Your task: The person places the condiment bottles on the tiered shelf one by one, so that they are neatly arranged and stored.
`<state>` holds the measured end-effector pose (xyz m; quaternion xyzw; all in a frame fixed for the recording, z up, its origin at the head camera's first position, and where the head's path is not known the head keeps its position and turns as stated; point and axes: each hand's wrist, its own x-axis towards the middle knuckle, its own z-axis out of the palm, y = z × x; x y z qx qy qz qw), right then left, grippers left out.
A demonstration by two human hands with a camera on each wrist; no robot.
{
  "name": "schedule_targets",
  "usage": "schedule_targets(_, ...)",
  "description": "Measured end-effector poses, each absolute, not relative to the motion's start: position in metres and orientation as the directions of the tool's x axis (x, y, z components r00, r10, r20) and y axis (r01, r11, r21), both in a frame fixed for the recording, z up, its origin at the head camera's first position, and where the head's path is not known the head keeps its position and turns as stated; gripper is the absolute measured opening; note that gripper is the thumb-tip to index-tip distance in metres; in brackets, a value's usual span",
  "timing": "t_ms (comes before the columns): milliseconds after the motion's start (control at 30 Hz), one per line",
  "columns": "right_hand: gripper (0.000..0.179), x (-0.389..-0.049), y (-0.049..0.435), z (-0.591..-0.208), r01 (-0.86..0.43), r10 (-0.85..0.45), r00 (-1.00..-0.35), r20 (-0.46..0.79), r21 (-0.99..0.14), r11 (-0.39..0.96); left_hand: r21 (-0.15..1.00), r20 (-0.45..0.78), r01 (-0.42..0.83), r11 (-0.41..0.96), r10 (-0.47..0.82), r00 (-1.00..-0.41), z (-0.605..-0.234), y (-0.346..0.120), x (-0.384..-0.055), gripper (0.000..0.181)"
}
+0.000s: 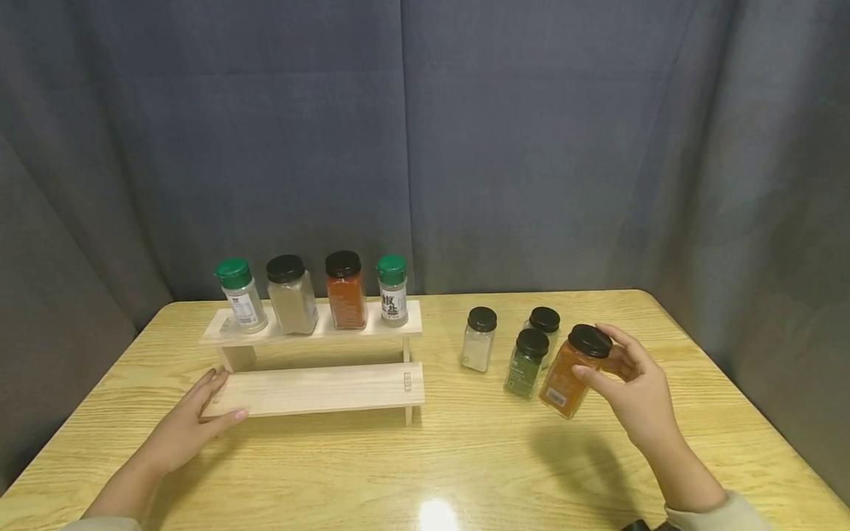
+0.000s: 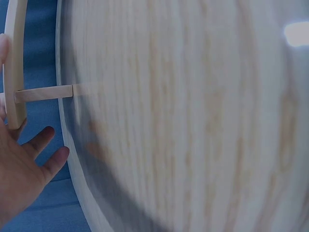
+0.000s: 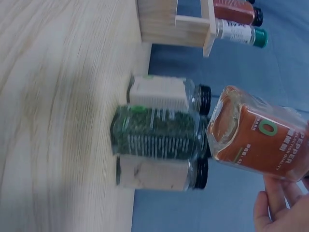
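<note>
My right hand point(image 1: 637, 391) grips a jar of orange-red powder point(image 1: 572, 374) with a black lid, holding it tilted above the table. In the right wrist view, "PEPPER" shows on that jar point(image 3: 270, 137). Beside it stand a jar of green flakes point(image 1: 524, 366) and two pale jars, one front-left point(image 1: 478, 343) and one partly hidden behind point(image 1: 546, 324). At the left, my left hand point(image 1: 182, 428) holds the end of the wooden rack's lower shelf point(image 1: 312, 391); in the left wrist view its fingers point(image 2: 41, 142) spread beside the shelf end.
On the rack's upper shelf point(image 1: 415, 317) stand a green-capped shaker point(image 1: 246, 306), a beige-powder jar point(image 1: 294, 302), a red-powder jar point(image 1: 347, 299) and another green-capped shaker point(image 1: 393, 299). Behind the wooden table point(image 1: 398, 464) hangs a dark curtain point(image 1: 412, 147).
</note>
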<state>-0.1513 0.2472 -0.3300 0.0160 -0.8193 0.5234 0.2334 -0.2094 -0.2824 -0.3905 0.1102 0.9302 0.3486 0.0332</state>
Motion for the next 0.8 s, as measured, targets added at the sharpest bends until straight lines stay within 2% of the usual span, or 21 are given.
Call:
schedule_targets(467,0.057,-0.158,0.212,-0.324,-0.303,0.084,-0.924,0.372,-0.849,0.432,0.663,0.033,0.197,0.722,0.235,-0.971,-0.393,-0.283,-0.212,0.080)
schedule_targets(800,0.058,-0.166,0.181,-0.318,-0.327,0.011,-0.936,0.351,-0.882,0.339,0.655,0.024,0.184,0.733,0.223,-0.974,-0.391,-0.283,-0.210,0.080)
